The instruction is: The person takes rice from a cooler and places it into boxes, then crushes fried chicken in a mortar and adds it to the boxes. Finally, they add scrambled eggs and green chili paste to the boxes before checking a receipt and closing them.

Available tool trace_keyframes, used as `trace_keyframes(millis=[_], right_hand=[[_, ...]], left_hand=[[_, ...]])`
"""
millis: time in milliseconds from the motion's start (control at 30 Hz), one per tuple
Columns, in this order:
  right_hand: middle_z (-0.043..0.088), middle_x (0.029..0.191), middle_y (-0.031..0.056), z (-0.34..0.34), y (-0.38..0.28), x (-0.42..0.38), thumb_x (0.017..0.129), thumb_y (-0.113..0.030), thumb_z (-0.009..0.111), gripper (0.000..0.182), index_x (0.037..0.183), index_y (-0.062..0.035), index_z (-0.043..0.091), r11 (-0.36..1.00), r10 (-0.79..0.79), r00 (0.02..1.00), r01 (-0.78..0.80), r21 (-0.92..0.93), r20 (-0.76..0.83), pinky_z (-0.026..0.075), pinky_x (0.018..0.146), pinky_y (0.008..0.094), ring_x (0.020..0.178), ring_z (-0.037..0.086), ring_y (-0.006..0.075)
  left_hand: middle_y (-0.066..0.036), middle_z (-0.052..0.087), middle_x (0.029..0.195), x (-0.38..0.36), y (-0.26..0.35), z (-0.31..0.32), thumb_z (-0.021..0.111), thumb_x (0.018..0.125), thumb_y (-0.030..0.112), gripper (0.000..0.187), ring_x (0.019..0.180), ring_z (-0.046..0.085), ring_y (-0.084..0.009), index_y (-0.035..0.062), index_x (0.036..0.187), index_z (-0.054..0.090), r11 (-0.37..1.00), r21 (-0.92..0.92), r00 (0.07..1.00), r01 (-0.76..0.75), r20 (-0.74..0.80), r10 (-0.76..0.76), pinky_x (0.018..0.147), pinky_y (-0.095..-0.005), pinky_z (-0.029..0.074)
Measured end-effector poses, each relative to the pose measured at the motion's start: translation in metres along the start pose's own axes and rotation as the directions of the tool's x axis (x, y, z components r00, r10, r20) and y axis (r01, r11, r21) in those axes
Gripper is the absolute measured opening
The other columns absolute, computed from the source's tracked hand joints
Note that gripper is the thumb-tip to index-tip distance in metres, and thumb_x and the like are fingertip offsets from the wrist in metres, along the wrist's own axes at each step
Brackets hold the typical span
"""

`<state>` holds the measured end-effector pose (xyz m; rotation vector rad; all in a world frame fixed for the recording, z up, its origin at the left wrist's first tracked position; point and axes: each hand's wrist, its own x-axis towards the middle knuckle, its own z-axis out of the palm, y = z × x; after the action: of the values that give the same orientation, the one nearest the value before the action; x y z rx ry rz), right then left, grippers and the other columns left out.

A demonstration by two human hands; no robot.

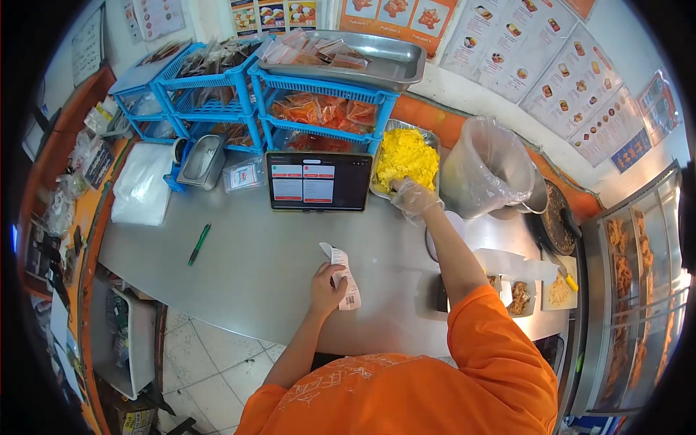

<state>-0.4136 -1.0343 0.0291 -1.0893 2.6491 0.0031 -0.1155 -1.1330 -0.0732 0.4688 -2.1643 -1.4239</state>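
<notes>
My left hand [327,289] pinches a printed paper receipt [346,279], which stands curled at its top above the steel table. A clear plastic glove covers my right hand [415,199], which reaches to the near edge of a metal tray [437,142]. Yellow, crumbly food that looks like scrambled egg [407,156] is heaped in that tray. My right fingers are curled down into the egg, and their tips are partly hidden. Left of the tray, a tablet [319,181] stands upright with a lit screen.
Blue racks [322,123] with packets line the back. A green pen [199,243] lies on the steel table [246,254] at left. At right are a plastic-lined pot [482,167], boxes of food [520,296], a yellow-handled knife [570,280] and a display case [631,290].
</notes>
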Motion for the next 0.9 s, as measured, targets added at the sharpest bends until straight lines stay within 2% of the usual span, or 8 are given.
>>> trace_keyframes(millis=[167, 367, 433, 467, 533, 633, 733, 900], right_hand=[[0.058, 0.123, 0.0175, -0.013, 0.004, 0.0, 0.083, -0.026, 0.049, 0.043, 0.124, -0.0157, 0.054, 0.988, 0.011, 0.999, -0.018, 0.156, 0.045, 0.047, 0.092, 0.0422, 0.109, 0.059, 0.0345], [0.063, 0.104, 0.0131, 0.012, 0.047, 0.032, 0.085, -0.024, 0.052, 0.04, 0.123, -0.0131, 0.054, 0.775, 0.131, 0.98, -0.005, 0.632, -0.153, 0.05, 0.077, 0.0378, 0.091, 0.064, 0.0283], [0.061, 0.095, 0.0098, 0.033, 0.068, 0.056, 0.088, -0.024, 0.053, 0.033, 0.119, -0.0139, 0.056, 0.185, 0.307, 0.95, -0.006, 0.983, -0.052, 0.051, 0.067, 0.0375, 0.082, 0.062, 0.0228], [0.061, 0.095, 0.0098, 0.036, 0.07, 0.058, 0.088, -0.024, 0.053, 0.033, 0.119, -0.0139, 0.056, 0.181, 0.316, 0.947, 0.0, 0.983, -0.058, 0.051, 0.067, 0.0375, 0.082, 0.062, 0.0228], [0.06, 0.094, 0.0083, 0.045, 0.071, 0.062, 0.09, -0.029, 0.055, 0.029, 0.115, -0.0146, 0.057, -0.201, 0.413, 0.91, 0.066, 0.977, 0.024, 0.048, 0.059, 0.0325, 0.074, 0.06, 0.0186], [0.06, 0.087, 0.0082, 0.002, 0.037, 0.031, 0.091, -0.028, 0.057, 0.025, 0.112, -0.0137, 0.057, -0.494, 0.4, 0.901, 0.056, 0.868, 0.169, 0.043, 0.051, 0.0289, 0.064, 0.057, 0.0154], [0.06, 0.08, 0.0083, -0.036, 0.02, 0.001, 0.089, -0.02, 0.06, 0.023, 0.11, -0.0096, 0.057, -0.513, 0.384, 0.847, -0.135, 0.848, 0.367, 0.039, 0.047, 0.0253, 0.056, 0.053, 0.0142], [0.062, 0.079, 0.0095, 0.016, 0.048, 0.047, 0.087, -0.021, 0.063, 0.023, 0.107, -0.0081, 0.059, -0.421, 0.317, 0.933, -0.02, 0.907, 0.168, 0.038, 0.046, 0.0274, 0.055, 0.051, 0.0139]], left_hand=[[-0.01, 0.059, 0.083, 0.0, 0.005, -0.001, 0.063, 0.073, 0.005, 0.021, 0.058, 0.055, -0.0214, 0.0022, 0.094, 0.063, 1.0, 0.006, 1.0, 0.007, -0.002, -0.007, 0.055, -0.0317, 0.045], [-0.01, 0.059, 0.083, 0.0, 0.002, 0.0, 0.063, 0.073, 0.005, 0.02, 0.059, 0.055, -0.0215, 0.0023, 0.093, 0.063, 0.999, 0.032, 1.0, -0.013, -0.011, 0.013, 0.055, -0.0324, 0.045], [-0.01, 0.059, 0.083, -0.001, 0.002, 0.001, 0.063, 0.073, 0.005, 0.02, 0.059, 0.054, -0.0216, 0.0024, 0.093, 0.063, 0.999, 0.031, 1.0, -0.012, -0.012, 0.012, 0.055, -0.0326, 0.045], [-0.01, 0.059, 0.083, -0.001, 0.002, 0.001, 0.064, 0.073, 0.005, 0.02, 0.059, 0.054, -0.0218, 0.0026, 0.093, 0.063, 1.0, 0.029, 1.0, -0.002, -0.016, 0.002, 0.055, -0.0328, 0.045], [-0.01, 0.059, 0.083, -0.001, 0.001, 0.001, 0.064, 0.073, 0.005, 0.02, 0.059, 0.054, -0.0217, 0.0025, 0.093, 0.064, 1.0, 0.02, 1.0, -0.017, -0.007, 0.017, 0.055, -0.0326, 0.045], [-0.01, 0.059, 0.082, 0.0, 0.004, 0.0, 0.064, 0.073, 0.004, 0.02, 0.059, 0.054, -0.0213, 0.0024, 0.092, 0.064, 0.999, 0.028, 1.0, -0.019, 0.003, 0.018, 0.055, -0.032, 0.045], [-0.01, 0.058, 0.081, 0.001, 0.006, -0.001, 0.064, 0.073, 0.004, 0.019, 0.06, 0.055, -0.0208, 0.0023, 0.091, 0.064, 0.999, 0.044, 1.0, -0.013, 0.001, 0.013, 0.054, -0.0316, 0.045], [-0.011, 0.058, 0.08, 0.0, 0.004, 0.0, 0.064, 0.072, 0.004, 0.018, 0.06, 0.055, -0.0221, 0.0022, 0.09, 0.063, 0.998, 0.063, 1.0, -0.012, -0.001, 0.012, 0.055, -0.0322, 0.045]])
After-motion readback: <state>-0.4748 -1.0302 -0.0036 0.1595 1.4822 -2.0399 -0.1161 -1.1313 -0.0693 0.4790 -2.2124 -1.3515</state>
